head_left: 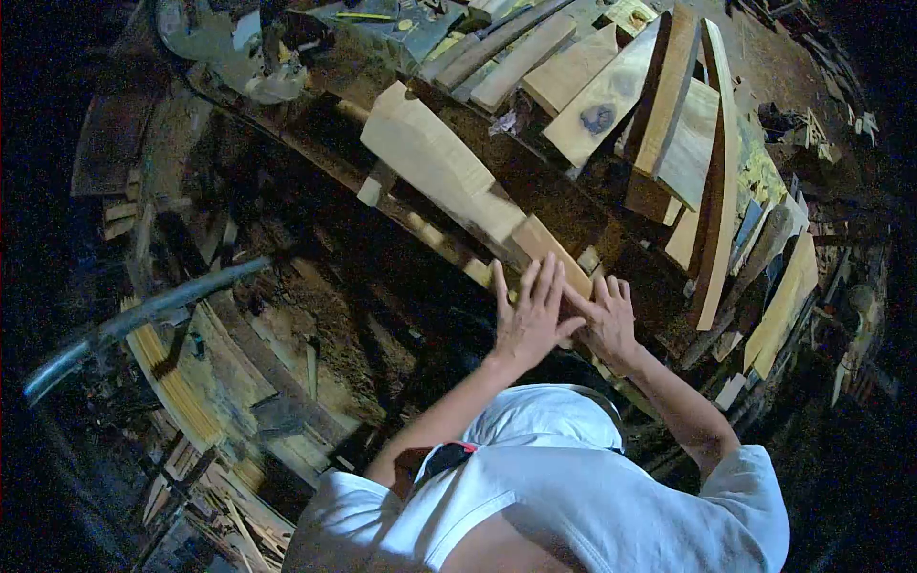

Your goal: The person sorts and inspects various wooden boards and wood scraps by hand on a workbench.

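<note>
A long pale wooden piece (430, 158) lies diagonally on the dark workbench, wide at its far end. At its near end sits a narrower reddish-brown wooden block (554, 250). My left hand (528, 323) rests at the near part of this block, its fingers stretched out and spread. Just to the right, my right hand (609, 320) is also at the block, fingers extended. The two hands almost meet at the thumbs. Beneath the palms, the end of the block is hidden.
Several cut boards (611, 95) lean in a row at the upper right, with a long thin strip (722, 172) among them. A metal pipe (148, 320) crosses the left side. Stacked slats (172, 387) and scrap wood lie at the lower left. Small wooden blocks (375, 184) sit along the bench edge.
</note>
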`<state>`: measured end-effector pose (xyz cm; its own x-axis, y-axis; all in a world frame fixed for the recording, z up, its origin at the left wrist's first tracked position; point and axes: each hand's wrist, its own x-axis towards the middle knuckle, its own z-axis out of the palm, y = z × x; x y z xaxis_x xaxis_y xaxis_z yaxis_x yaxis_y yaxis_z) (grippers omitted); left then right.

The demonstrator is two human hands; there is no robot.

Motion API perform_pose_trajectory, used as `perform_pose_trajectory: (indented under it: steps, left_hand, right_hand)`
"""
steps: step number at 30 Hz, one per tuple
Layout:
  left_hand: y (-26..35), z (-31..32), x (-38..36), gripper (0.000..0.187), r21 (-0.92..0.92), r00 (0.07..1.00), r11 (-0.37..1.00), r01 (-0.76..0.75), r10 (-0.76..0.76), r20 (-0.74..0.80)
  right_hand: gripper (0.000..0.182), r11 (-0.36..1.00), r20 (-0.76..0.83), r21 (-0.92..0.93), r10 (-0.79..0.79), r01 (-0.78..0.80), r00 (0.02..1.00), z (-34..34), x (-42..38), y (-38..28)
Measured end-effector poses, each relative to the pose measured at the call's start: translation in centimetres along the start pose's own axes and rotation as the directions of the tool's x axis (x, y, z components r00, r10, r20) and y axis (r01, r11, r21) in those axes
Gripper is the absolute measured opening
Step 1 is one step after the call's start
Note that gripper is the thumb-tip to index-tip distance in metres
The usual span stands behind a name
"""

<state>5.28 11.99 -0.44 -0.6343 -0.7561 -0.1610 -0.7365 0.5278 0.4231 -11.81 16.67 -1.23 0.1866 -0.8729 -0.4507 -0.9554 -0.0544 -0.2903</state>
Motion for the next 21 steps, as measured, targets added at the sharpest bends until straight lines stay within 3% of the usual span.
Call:
perform_pose_trajectory:
  steps: [2, 6, 10, 12, 16, 18, 20, 21]
  left_hand:
    - [-2.7, -0.7, 1.6, 0.085, 0.094, 0.991, 0.995, 0.044, -0.031, -0.134]
    - [-11.9, -3.7, 6.9, 0.080, 0.173, 0.948, 0.968, 0.183, -0.127, -0.290]
    - [-21.7, -6.2, 12.8, 0.081, 0.122, 0.869, 0.954, 0.272, -0.189, -0.457]
    - [-25.4, -6.9, 15.1, 0.081, 0.019, 0.854, 0.970, 0.243, -0.204, -0.479]
    - [-23.6, -8.5, 15.0, 0.080, 0.022, 0.867, 0.948, 0.318, -0.281, -0.413]
    - [-21.1, -7.1, 13.4, 0.075, 0.163, 0.891, 0.928, 0.334, -0.254, -0.377]
    - [-18.8, -3.9, 11.2, 0.075, 0.016, 0.876, 0.997, 0.077, -0.060, -0.479]
    - [-15.4, -4.1, 9.4, 0.078, 0.135, 0.911, 0.982, 0.128, -0.063, -0.407]
  right_hand:
    - [0.075, 0.973, -0.353, -0.197, -0.186, 0.122, 0.917, 1.8, 4.0, 0.4]
    - [0.078, 0.988, -0.361, -0.038, -0.152, 0.148, 0.920, -4.3, 15.0, -5.1]
    - [0.047, 0.960, -0.567, -0.202, -0.276, 0.194, 0.776, -4.3, 28.2, -7.1]
    - [0.032, 0.964, -0.496, -0.160, -0.263, 0.210, 0.828, -6.0, 31.4, -8.5]
    - [0.029, 0.965, -0.545, -0.155, -0.263, 0.213, 0.796, -6.1, 31.1, -8.6]
    - [0.027, 0.964, -0.539, -0.231, -0.241, 0.133, 0.807, -4.5, 28.8, -7.7]
    - [0.038, 0.976, -0.536, -0.169, -0.210, 0.139, 0.818, -3.1, 23.7, -6.3]
    - [0.045, 0.982, -0.486, -0.131, -0.184, 0.137, 0.854, -2.7, 20.6, -5.6]
